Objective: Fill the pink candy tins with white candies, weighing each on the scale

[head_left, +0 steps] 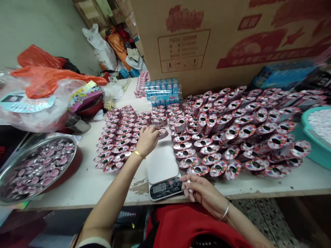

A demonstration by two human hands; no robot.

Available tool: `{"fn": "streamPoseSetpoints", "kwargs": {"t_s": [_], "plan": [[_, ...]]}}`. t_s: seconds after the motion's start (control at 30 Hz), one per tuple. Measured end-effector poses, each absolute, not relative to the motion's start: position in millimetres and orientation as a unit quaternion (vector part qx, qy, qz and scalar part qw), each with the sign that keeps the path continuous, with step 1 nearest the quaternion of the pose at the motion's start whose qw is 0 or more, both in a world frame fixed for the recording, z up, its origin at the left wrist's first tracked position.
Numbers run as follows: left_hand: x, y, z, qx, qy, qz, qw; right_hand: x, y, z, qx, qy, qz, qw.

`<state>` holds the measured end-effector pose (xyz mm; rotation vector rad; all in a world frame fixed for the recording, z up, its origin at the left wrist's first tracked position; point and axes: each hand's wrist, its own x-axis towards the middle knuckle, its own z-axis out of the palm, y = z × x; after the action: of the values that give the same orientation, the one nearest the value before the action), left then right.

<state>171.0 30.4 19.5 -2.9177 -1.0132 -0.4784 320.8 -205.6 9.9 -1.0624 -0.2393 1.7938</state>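
Fingers of the right hand are half curled, the thumb and index pressed around a few small white pieces, the others bent in beneath. With the scale taken as the clock's centre, this hand sits at four o'clock, just beside the display panel; its forearm slants in from five o'clock, a silver bangle at the wrist. Red clothing lies at six o'clock, below the edge of the tabletop.

From seven o'clock the left arm reaches forward, nearly straight, to the left hand at eleven. Its back faces up, a gold bracelet circles the wrist, and its bent fingers pinch the left end of one oval-topped container near the far edge of the scale's white plate.

At nine o'clock stands a metal bowl full of pinkish, silvery round pieces. Rows of similar containers fill ten o'clock; a larger crowd of containers spreads from one to three, several tilted on top of others. Beyond them at two to three o'clock is a teal basin of white pieces. Farther off, blue wrapped packs stand at twelve, before a large carton.
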Motion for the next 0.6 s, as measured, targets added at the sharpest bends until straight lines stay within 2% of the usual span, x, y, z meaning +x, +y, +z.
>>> {"fn": "streamPoseSetpoints", "kwargs": {"t_s": [0.13,0.27,0.6], "plan": [[139,-22,38,-0.954,-0.283,-0.094,-0.038,321,-206,9,-0.428,-0.119,0.770,0.458],[131,-52,26,-0.946,-0.300,-0.092,-0.076,315,-207,7,-0.411,-0.157,0.778,0.450],[82,-74,-5,-0.863,-0.403,-0.290,-0.094,320,-216,15,-0.464,-0.180,0.757,0.423]]}}
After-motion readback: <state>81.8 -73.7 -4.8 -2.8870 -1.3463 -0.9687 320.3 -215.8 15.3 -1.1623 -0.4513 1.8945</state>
